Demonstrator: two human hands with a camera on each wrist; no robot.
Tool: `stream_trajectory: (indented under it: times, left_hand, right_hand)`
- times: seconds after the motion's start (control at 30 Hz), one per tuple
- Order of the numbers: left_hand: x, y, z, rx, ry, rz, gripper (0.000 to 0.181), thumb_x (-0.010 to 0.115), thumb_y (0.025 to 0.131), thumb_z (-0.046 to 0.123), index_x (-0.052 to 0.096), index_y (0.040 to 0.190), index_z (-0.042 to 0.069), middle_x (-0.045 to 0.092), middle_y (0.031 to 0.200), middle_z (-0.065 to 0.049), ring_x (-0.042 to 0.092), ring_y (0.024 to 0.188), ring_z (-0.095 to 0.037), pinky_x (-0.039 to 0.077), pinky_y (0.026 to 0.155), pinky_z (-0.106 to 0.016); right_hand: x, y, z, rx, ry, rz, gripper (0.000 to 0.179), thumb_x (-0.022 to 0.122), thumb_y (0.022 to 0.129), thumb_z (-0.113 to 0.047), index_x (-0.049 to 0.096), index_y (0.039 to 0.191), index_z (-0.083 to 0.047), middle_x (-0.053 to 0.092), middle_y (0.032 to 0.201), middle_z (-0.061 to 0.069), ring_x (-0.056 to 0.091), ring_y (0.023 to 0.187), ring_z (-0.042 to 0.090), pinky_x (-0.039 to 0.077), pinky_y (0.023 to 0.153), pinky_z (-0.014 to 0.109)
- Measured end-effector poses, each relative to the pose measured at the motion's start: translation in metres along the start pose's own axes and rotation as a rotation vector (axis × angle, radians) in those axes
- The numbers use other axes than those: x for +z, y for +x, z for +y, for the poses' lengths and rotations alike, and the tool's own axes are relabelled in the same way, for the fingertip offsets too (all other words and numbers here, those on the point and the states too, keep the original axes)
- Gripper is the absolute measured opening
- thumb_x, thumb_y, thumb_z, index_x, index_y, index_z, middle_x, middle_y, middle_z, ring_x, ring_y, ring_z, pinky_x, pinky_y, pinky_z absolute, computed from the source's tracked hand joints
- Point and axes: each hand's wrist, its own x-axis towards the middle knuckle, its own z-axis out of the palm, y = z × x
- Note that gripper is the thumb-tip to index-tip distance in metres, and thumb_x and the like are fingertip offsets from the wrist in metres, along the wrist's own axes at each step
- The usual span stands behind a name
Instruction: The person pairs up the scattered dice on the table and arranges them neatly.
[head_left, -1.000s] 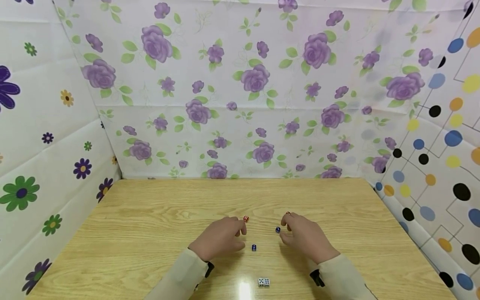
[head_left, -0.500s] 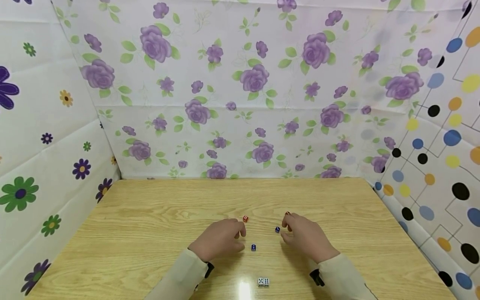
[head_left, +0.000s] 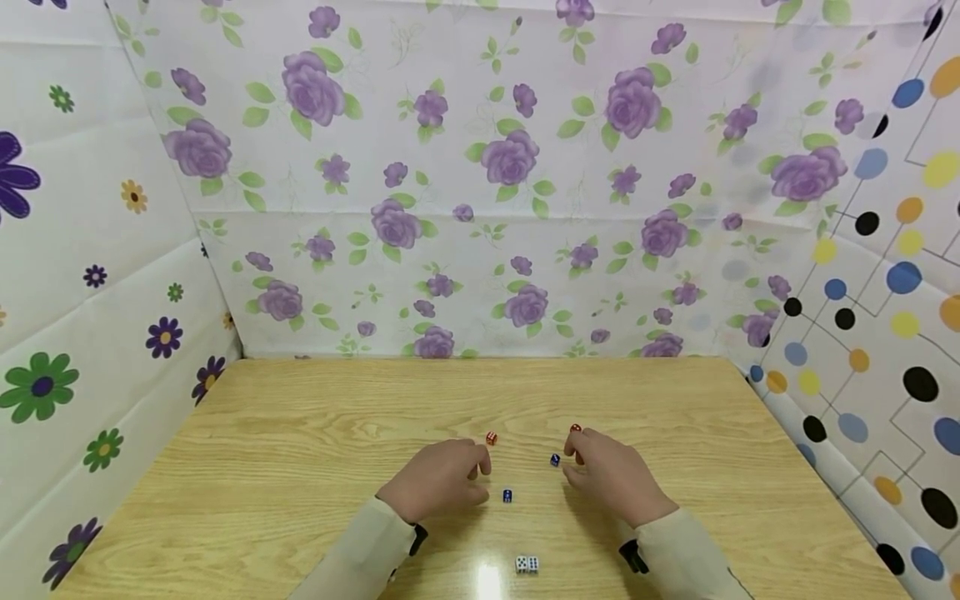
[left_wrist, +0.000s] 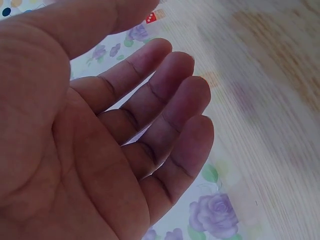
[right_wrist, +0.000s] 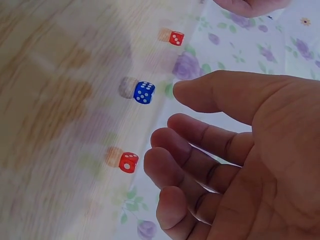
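My left hand (head_left: 438, 477) hovers low over the wooden table with loosely bent fingers and nothing in its grasp. Just beyond its fingertips lies a red die (head_left: 491, 438), and a blue die (head_left: 507, 496) sits right of its thumb. Across from it, my right hand (head_left: 618, 473) is also relaxed and holds nothing. A second blue die (right_wrist: 144, 92) rests near its thumb, while another red die (right_wrist: 129, 163) lies close by its fingertips; in the head view the index finger partly hides that red die. The left wrist view shows an empty palm and a red die (left_wrist: 151, 18) beyond.
Two white dice (head_left: 527, 564) stand side by side near the front of the table (head_left: 300, 433). Flowered cloth (head_left: 480, 250) rises behind the table, more flowered cloth is on the left, and dotted cloth (head_left: 862, 333) covers the right side.
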Motion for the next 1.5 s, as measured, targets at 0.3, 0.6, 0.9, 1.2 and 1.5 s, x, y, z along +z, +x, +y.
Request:
stream_trajectory:
  times: [0.3,0.6,0.9,1.2,1.5]
  left_hand:
    - [0.005,0.003,-0.001,0.002,-0.006,-0.015,0.023,0.068,0.084,0.029,0.066,0.103,0.016,0.057,0.081,0.013,0.051,0.068,-0.002,0.046,0.065,-0.024]
    - [0.005,0.003,0.001,0.015,-0.018,-0.033,0.022,0.068,0.084,0.027,0.066,0.103,0.015,0.06,0.081,0.012,0.052,0.068,-0.001,0.047,0.067,-0.025]
    - [0.009,0.005,-0.001,0.022,0.002,-0.052,0.022,0.069,0.084,0.03,0.067,0.102,0.017,0.061,0.084,0.011,0.051,0.069,0.0,0.048,0.068,-0.025]
    - [0.019,0.008,0.0,0.058,-0.049,-0.029,0.022,0.068,0.085,0.029,0.066,0.103,0.017,0.059,0.082,0.012,0.051,0.07,0.0,0.047,0.07,-0.023]
    - [0.021,0.013,0.004,0.066,-0.112,-0.045,0.017,0.066,0.087,0.025,0.067,0.102,0.018,0.054,0.067,0.014,0.051,0.061,-0.002,0.047,0.069,-0.022]
  right_hand:
    - [0.003,0.001,0.002,0.02,0.009,-0.026,0.017,0.069,0.085,-0.025,0.065,0.096,-0.014,0.053,0.077,-0.008,0.045,0.061,0.007,0.04,0.054,0.027]
    - [0.005,0.0,0.006,0.024,0.002,-0.02,0.017,0.07,0.084,-0.025,0.065,0.097,-0.015,0.051,0.076,-0.01,0.044,0.06,0.006,0.039,0.054,0.027]
    - [0.006,0.001,0.007,0.017,0.005,-0.016,0.017,0.071,0.084,-0.025,0.067,0.097,-0.014,0.054,0.077,-0.009,0.047,0.063,0.005,0.041,0.056,0.027]
    - [0.012,0.004,0.004,-0.024,0.015,-0.012,0.018,0.072,0.084,-0.029,0.065,0.094,-0.016,0.052,0.074,-0.011,0.046,0.062,0.004,0.041,0.056,0.026]
    - [0.012,0.011,0.002,-0.006,0.05,-0.036,0.014,0.071,0.085,-0.025,0.067,0.094,-0.015,0.055,0.076,-0.009,0.05,0.066,0.005,0.044,0.061,0.029]
